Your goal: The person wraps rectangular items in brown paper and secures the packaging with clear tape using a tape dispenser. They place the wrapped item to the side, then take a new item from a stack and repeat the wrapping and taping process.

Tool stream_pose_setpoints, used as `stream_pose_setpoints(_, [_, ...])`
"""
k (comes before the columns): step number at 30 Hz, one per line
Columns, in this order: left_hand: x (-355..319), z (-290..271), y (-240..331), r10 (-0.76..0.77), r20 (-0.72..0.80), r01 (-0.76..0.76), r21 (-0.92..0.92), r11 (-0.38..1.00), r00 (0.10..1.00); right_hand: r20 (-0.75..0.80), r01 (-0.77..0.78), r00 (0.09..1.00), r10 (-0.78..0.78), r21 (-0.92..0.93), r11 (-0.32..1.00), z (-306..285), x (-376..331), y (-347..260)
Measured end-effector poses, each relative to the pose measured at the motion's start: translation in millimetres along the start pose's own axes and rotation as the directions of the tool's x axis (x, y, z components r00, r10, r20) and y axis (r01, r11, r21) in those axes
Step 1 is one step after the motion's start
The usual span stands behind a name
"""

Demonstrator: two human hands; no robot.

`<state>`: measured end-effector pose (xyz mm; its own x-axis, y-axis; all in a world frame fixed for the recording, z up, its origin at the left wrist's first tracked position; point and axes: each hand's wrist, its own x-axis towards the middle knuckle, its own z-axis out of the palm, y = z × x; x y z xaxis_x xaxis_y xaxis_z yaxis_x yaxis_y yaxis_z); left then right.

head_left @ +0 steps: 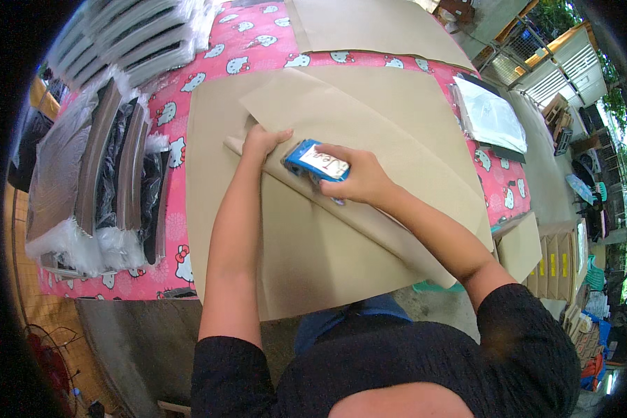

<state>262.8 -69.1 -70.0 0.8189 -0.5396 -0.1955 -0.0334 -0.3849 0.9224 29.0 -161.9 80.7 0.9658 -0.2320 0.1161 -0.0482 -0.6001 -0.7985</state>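
Observation:
A large sheet of brown paper (230,230) lies on the table in front of me, with one part folded over diagonally into a long, thick flap (397,167). At the upper left end of that fold is my left hand (260,142), closed on the paper, its thumb pointing right and its other fingers partly hidden. My right hand (364,175) grips a blue handheld tape dispenser (318,161) with a white label on top. The dispenser is tilted over the folded edge, just right of my left hand. Whether its tape touches the paper I cannot tell.
A pink patterned cloth (223,42) covers the table. Plastic-wrapped dark and brown pieces (108,167) are stacked at left, more wrapped pieces (129,35) at far left. Another brown sheet (376,28) lies at the back, a plastic-wrapped white package (491,115) at right.

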Motion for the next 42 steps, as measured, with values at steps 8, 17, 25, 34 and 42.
stream_pose_setpoints(8, [17,-11,-27,-0.011,-0.052,0.013,0.042,0.999,0.999,0.212,-0.075,0.97,0.117,-0.196,0.978,-22,-12,-6])
stream_pose_setpoints(17, [-24,-8,32,-0.082,-0.143,0.126,0.333,0.934,0.986,0.407,-0.417,0.645,0.647,-0.522,0.744,-144,-141,-15])
stream_pose_setpoints(25, [-58,-5,47,0.081,-0.412,0.092,0.383,0.919,0.908,0.762,-0.517,-0.078,0.642,-0.582,0.628,-85,-45,109])
stream_pose_setpoints(34, [-133,72,63,0.303,0.006,-0.194,0.781,0.594,0.953,-0.198,-0.477,0.868,0.456,-0.072,0.876,-214,-160,-17])
stream_pose_setpoints(42, [-276,148,94,0.173,0.745,-0.729,0.53,0.433,0.644,-0.153,0.065,0.986,-0.066,-0.014,0.998,-17,-72,56])
